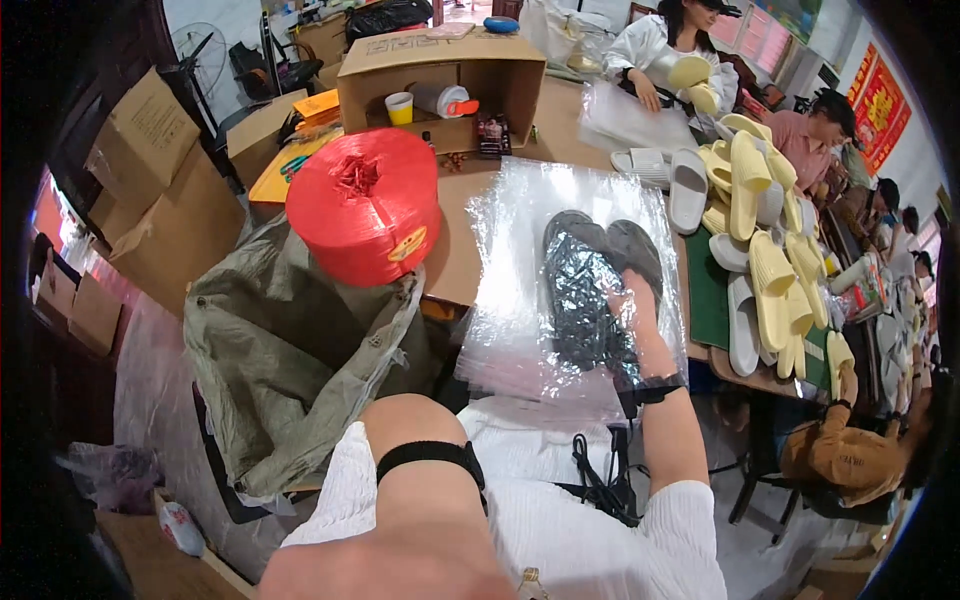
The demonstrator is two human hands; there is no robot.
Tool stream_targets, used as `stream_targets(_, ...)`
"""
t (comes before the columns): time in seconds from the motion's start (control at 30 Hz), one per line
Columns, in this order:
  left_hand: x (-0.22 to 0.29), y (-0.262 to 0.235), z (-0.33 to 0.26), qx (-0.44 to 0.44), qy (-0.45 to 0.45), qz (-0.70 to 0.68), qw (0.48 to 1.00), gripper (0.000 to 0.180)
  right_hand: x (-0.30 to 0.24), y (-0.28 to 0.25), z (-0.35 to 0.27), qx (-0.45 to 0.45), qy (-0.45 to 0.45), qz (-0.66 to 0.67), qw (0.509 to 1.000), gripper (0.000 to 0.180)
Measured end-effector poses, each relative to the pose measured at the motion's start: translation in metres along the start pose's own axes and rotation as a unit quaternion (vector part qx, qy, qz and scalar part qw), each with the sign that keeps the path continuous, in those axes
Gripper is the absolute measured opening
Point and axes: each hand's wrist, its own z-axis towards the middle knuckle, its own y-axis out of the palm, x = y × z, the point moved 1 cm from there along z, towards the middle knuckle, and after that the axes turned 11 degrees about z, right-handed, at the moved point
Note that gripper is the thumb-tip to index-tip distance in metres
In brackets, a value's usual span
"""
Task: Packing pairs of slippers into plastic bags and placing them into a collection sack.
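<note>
A pair of dark grey slippers lies in a clear plastic bag on a stack of clear plastic bags at the table's front edge. My right hand grips the slippers along their right side, its fingertips partly hidden by the slipper and the shiny film. A black band circles each of my wrists. My left hand is raised close at the lower edge, large and blurred, with its fingers out of sight.
Left of the bags, a red roll of plastic twine stands above an open grey-green woven sack. Behind is an open cardboard box with a yellow cup. Yellow and white slippers pile up at right, with co-workers beyond.
</note>
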Motion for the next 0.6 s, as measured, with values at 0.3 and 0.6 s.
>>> stream_targets(0.3,0.011,-0.004,-0.004,-0.097,-0.245,-0.094,0.96,0.023,-0.011,-0.006,-0.002,0.002,0.011,-0.005,1.0,0.054)
stream_targets(0.6,0.01,-0.009,-0.007,-0.106,-0.243,-0.076,0.961,0.025,-0.006,-0.002,0.0,0.027,-0.017,0.008,0.999,0.046)
